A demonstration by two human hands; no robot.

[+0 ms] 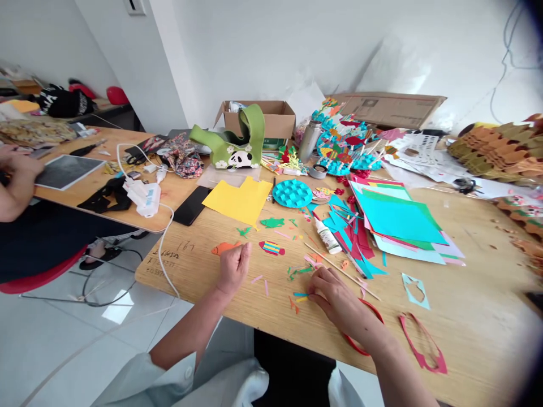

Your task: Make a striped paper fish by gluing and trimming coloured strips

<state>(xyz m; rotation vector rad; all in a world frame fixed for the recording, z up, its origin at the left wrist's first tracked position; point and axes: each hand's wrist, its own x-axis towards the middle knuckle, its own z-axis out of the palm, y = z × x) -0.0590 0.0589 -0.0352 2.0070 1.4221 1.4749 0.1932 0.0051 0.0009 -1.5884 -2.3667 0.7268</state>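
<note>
On the near edge of the wooden bench (pixel 466 333), two bare hands are resting among little bits of cut paper. The left hand (pixel 233 268) is standing on its side with its fingers (pixel 242 254) curled loosely together; I cannot tell if they are pinching anything. Just to the left of it, an orange paper fish (pixel 224 247) is lying flat. Just to the right of it and a bit farther away, a striped paper fish (pixel 272 247) is lying flat too.

The right hand (pixel 337 297) is lying palm down, and its fingers (pixel 314 291) are pressing close together onto small paper scraps (pixel 299 297) in blue, yellow and orange. A thin wooden stick (pixel 339 270) is lying slantwise just beyond this hand. A red ring (pixel 373 308) is peeking out from under the wrist.

Farther back, a white glue bottle (pixel 327 236) is lying on its side next to a stack of coloured paper sheets (pixel 399 223). A yellow sheet (pixel 240 200) and a round teal paper piece (pixel 292 193) are sitting near the middle. A green panda bag (pixel 231 148) is standing in front of a cardboard box (pixel 271 118). At the far left, another person's hand (pixel 17 175) is resting by a tablet (pixel 68 170) on a second bench.
</note>
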